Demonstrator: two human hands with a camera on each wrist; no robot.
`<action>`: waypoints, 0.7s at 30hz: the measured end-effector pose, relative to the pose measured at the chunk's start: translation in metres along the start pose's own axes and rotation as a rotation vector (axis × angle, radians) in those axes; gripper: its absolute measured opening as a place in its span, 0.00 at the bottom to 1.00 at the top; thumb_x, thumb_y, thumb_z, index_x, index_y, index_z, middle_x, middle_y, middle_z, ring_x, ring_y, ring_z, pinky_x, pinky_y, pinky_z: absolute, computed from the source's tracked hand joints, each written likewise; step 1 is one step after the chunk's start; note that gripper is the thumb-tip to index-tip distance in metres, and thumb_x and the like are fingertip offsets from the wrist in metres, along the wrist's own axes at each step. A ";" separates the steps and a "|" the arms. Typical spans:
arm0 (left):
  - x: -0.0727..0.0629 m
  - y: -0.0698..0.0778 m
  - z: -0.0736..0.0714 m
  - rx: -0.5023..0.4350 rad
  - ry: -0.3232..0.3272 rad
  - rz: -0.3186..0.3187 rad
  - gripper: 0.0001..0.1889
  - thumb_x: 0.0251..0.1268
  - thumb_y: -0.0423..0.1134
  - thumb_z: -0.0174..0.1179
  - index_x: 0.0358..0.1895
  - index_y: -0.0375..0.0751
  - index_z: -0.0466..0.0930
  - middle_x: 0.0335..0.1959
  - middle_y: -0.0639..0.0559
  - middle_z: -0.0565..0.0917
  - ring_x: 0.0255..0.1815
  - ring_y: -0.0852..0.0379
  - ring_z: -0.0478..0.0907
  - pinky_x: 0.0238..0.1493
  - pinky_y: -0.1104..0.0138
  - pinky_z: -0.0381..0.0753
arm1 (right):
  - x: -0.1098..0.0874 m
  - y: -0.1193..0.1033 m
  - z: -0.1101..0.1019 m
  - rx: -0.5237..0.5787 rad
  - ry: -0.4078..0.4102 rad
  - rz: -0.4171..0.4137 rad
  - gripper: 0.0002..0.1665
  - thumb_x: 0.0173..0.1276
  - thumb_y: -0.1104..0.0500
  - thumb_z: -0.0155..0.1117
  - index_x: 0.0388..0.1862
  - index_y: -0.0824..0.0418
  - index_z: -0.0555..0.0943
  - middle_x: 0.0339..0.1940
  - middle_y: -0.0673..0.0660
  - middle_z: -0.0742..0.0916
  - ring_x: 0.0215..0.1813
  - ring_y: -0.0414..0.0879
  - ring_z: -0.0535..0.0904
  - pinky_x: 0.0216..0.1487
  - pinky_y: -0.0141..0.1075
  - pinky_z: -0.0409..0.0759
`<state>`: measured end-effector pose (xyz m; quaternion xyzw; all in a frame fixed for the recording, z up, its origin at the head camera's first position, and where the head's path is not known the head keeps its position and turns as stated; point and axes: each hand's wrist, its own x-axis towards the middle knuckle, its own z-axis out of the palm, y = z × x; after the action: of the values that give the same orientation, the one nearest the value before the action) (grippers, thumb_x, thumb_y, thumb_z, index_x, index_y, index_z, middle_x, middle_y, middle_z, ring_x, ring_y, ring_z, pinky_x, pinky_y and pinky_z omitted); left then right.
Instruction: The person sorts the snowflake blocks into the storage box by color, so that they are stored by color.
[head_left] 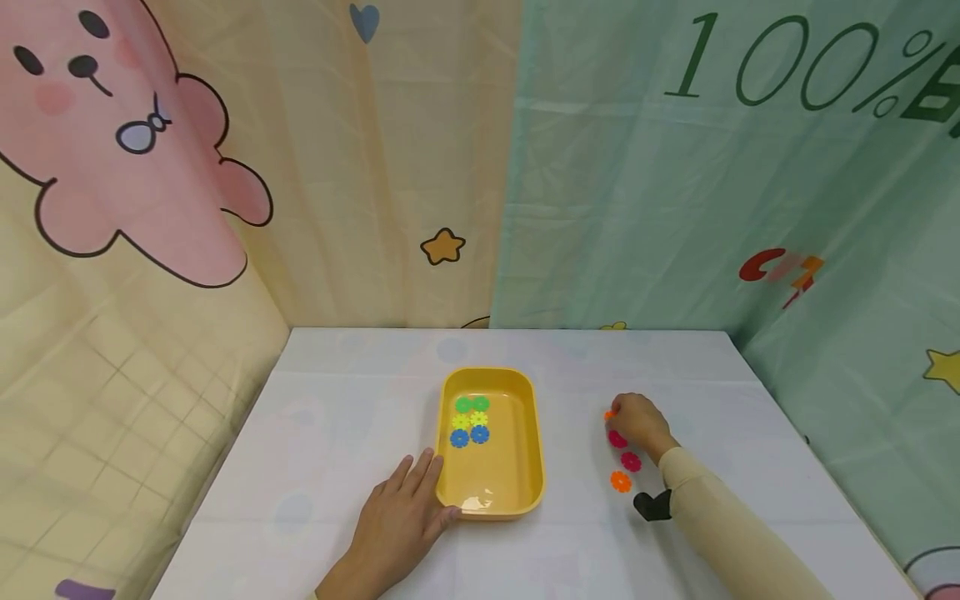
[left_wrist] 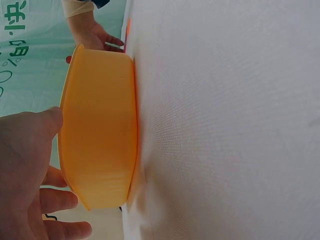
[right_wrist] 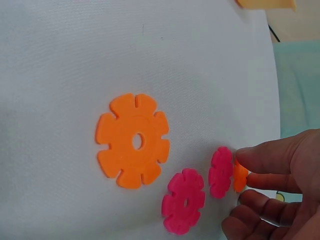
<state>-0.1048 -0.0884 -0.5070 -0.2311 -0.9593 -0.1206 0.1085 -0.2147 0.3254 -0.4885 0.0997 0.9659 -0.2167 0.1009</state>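
Note:
My left hand (head_left: 397, 525) lies against the near left corner of a yellow tray (head_left: 513, 467), fingers straight and thumb at the rim. In the tray's left part lie pairs of flower-shaped discs: green discs (head_left: 480, 403), yellow discs (head_left: 478, 418) and blue discs (head_left: 479, 434). To the tray's right, my right hand (head_left: 642, 425) pinches the far orange disc (right_wrist: 241, 176) between thumb and index finger, the other fingers curled. Just nearer are two pink discs (head_left: 631, 462), then another orange disc (right_wrist: 133, 141), flat on the table, notched and with a centre hole.
A white cloth covers the table (head_left: 337, 400). A black heart-shaped patch (head_left: 652, 505) shows by the right sleeve (head_left: 731, 517). Printed curtains (head_left: 615, 208) hang behind the table and along both sides.

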 end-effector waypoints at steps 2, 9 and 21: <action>0.000 0.000 0.000 -0.002 -0.013 -0.009 0.42 0.71 0.70 0.50 0.74 0.41 0.70 0.74 0.46 0.72 0.73 0.38 0.70 0.59 0.45 0.78 | 0.000 -0.001 0.000 0.004 -0.006 0.005 0.18 0.66 0.62 0.68 0.51 0.73 0.81 0.41 0.61 0.85 0.41 0.53 0.77 0.47 0.47 0.82; 0.000 0.000 -0.001 -0.005 -0.026 -0.015 0.42 0.70 0.69 0.52 0.75 0.40 0.68 0.76 0.45 0.70 0.74 0.38 0.69 0.60 0.45 0.77 | -0.002 0.000 -0.001 0.009 -0.012 0.015 0.15 0.66 0.63 0.68 0.47 0.71 0.80 0.37 0.59 0.85 0.37 0.51 0.78 0.42 0.43 0.81; -0.001 0.000 -0.002 -0.012 -0.030 -0.025 0.43 0.70 0.69 0.54 0.76 0.40 0.67 0.76 0.45 0.69 0.74 0.37 0.68 0.61 0.45 0.77 | -0.006 -0.004 0.003 0.152 0.008 0.001 0.11 0.59 0.67 0.70 0.36 0.66 0.76 0.31 0.57 0.81 0.35 0.51 0.76 0.36 0.39 0.76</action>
<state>-0.1035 -0.0896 -0.5060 -0.2214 -0.9630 -0.1240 0.0913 -0.2096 0.3199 -0.4886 0.1085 0.9470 -0.2890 0.0892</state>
